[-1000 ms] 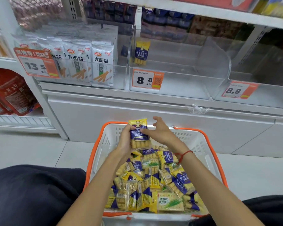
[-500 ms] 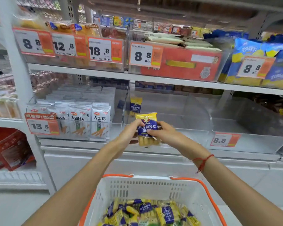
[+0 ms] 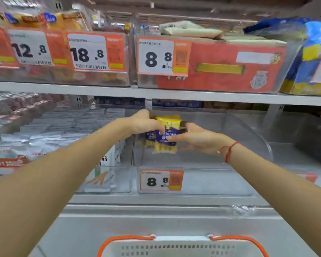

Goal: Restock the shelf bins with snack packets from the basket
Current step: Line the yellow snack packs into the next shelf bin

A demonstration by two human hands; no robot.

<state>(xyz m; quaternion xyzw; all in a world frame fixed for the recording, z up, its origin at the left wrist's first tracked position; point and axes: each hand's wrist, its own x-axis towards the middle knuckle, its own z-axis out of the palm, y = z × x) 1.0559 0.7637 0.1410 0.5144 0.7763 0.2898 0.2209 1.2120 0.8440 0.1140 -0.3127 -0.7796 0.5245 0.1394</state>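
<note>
A yellow and purple snack packet [image 3: 166, 135] is held upright inside the clear shelf bin [image 3: 196, 182] tagged 8.8. My left hand [image 3: 144, 124] grips its upper left edge and my right hand [image 3: 195, 139] pinches its right side. A second like packet [image 3: 150, 139] stands just behind it at the bin's back left. The white basket [image 3: 182, 246] with orange rim shows only its top edge at the bottom; its contents are out of view.
Left of the bin, a clear bin of white packets [image 3: 63, 130] is nearly full. Right of it sits another clear bin [image 3: 300, 149]. The shelf above [image 3: 174, 94] holds a red box [image 3: 230, 67], price tags and blue-yellow bags [image 3: 311, 56].
Both hands lifted the packet out of the basket and carried it up and forward into the 8.8 bin. The view rose, so the basket dropped to the frame's bottom edge.
</note>
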